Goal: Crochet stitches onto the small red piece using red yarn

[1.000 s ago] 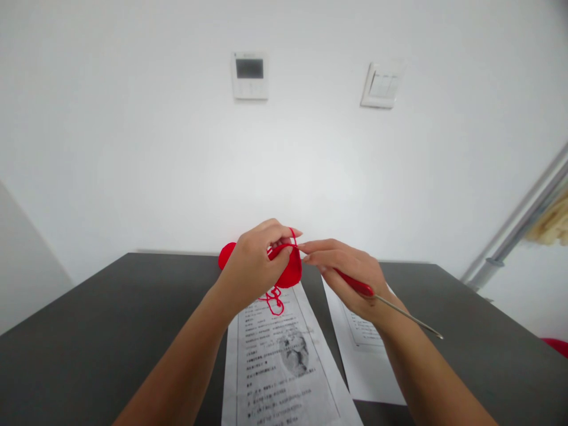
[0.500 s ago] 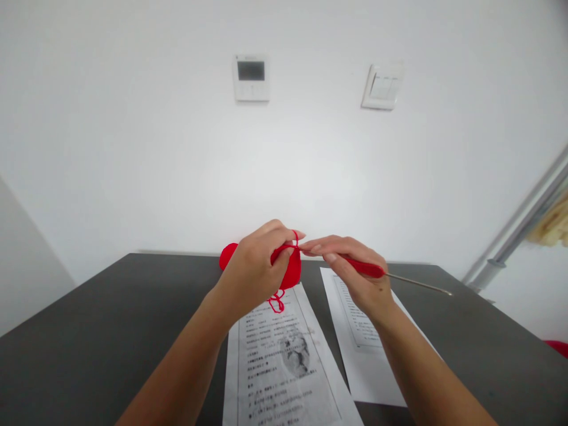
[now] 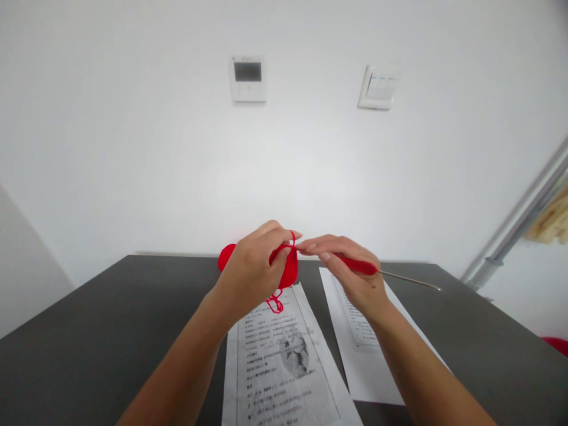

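Between thumb and fingers, my left hand pinches a red crocheted piece, with a strand of red yarn looped over its index finger. My right hand grips the red handle of a crochet hook; one thin metal end sticks out to the right, and the other end reaches the yarn by my left fingertips. Behind my left hand a red yarn ball partly shows on the table. Loose loops of red yarn hang below the piece, over a printed sheet.
Two printed sheets lie on the dark table: one sheet under my left hand, another sheet under my right forearm. The white wall behind carries a thermostat and a switch. A grey pole stands at right.
My right hand and the crochet hook have shifted slightly left, closer to my left hand. My left hand keeps its hold on the crocheted piece. The whole view has drifted a little.
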`<state>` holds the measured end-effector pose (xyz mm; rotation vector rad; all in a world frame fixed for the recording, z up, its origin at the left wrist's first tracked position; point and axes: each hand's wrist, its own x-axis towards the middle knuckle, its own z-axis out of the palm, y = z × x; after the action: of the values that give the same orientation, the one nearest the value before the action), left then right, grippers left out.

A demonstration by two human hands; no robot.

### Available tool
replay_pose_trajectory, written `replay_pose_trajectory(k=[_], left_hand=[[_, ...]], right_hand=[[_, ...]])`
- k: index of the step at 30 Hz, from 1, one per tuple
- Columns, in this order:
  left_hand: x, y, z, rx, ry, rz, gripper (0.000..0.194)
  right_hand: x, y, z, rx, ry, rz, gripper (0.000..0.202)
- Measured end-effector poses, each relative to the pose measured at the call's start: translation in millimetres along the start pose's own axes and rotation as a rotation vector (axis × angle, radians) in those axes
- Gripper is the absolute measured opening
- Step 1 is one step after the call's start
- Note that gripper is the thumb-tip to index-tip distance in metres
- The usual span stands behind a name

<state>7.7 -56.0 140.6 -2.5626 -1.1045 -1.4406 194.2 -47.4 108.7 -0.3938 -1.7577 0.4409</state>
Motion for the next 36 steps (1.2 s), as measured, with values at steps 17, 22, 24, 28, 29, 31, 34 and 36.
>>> replay_pose_trajectory(k=[17,22,24,28,29,31,34,36], left_hand=[[4,-5,7.8,-0.511,0.037,-0.380,0.036],[5,-10,11.8,-0.800,0.070,-0.510,0.044],[6,-9,12.2,-0.931,0.071,-0.581,0.045],[9,-10,15.1,-1.151,0.061,-0.633,0.041],[9,-10,16.4,-1.188,0.056,-0.639,0.041],[10,-11,19.3,-1.239,0.055,-0.654,0.040],[9,-10,23.4,-1.230,0.096,-0.658,0.042],[8,-10,25.2,-1.135,0.148,-0.633,0.044]], right_hand=[[2,10,-1,-0.442,-0.052,-0.423,0.029],[6,9,-4,-0.436,-0.088,-0.529,0.032],[7,10,-5,-0.451,-0.086,-0.566,0.032],[7,16,-8,-0.516,-0.105,-0.662,0.035],[7,17,-8,-0.535,-0.102,-0.688,0.034],[6,22,-6,-0.574,-0.079,-0.721,0.033],[3,28,0,-0.622,-0.023,-0.688,0.033],[1,30,5,-0.635,0.002,-0.633,0.035]])
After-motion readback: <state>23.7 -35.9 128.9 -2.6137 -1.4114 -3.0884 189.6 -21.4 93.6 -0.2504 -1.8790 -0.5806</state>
